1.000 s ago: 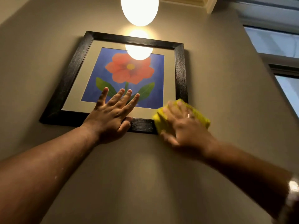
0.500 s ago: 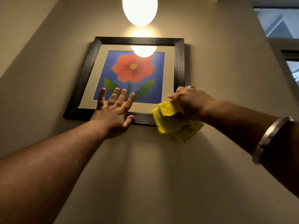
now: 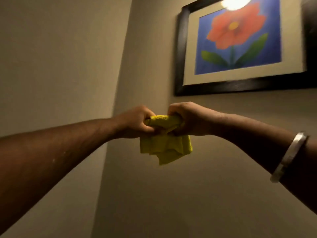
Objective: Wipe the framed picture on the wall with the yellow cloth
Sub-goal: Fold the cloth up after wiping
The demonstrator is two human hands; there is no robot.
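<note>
The framed picture (image 3: 240,83) hangs on the wall at the upper right: a black frame, a pale mat and a red flower on blue. A lamp's glare sits on its top edge. Below and left of it, away from the frame, both my hands grip the yellow cloth (image 3: 164,148). My left hand (image 3: 137,121) is closed on the cloth's left end and my right hand (image 3: 185,117) on its right end. The bunched cloth hangs down between and beneath the two fists. Neither hand touches the picture.
A beige wall (image 3: 188,194) fills the view, with an inside corner (image 3: 118,93) running down to the left of the picture. A silver bangle (image 3: 288,157) sits on my right forearm.
My left hand left the frame's bottom edge and took hold of the cloth. My right hand drew the cloth off the frame's lower right corner. The view swung left, so the picture sits at upper right.
</note>
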